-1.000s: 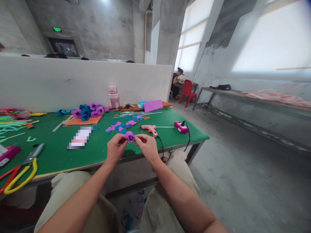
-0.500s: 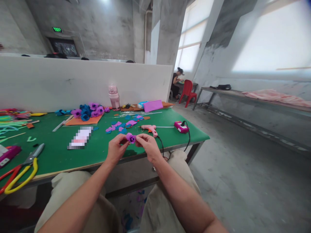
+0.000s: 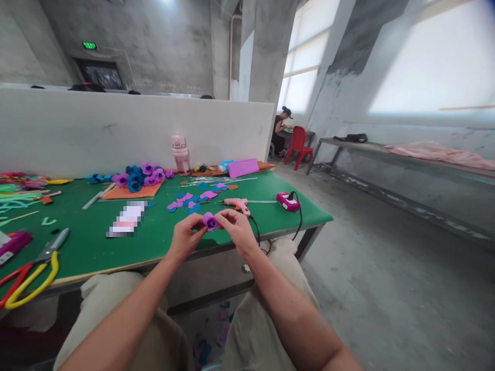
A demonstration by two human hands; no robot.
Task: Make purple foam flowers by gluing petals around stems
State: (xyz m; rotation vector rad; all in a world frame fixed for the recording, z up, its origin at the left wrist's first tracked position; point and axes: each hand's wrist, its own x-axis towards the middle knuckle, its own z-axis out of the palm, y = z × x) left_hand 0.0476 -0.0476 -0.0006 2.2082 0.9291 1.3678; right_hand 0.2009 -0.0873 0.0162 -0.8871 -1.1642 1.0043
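Now purple foam flower (image 3: 210,221) between hands, left (image 3: 184,238) and right (image 3: 237,231) fingertips pinching it

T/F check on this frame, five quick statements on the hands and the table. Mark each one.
1. Both hands pinch a small purple flower: the left hand and right hand meet on the purple flower. True.
2. The glue gun is in the right hand. False: it lies on the green table, beyond the hands.
3. The scissors lie far left of the hands. True.
4. The pink bottle is tipped over. False: it stands upright by the white partition.
5. The finished flowers are all orange. False: purple and blue.
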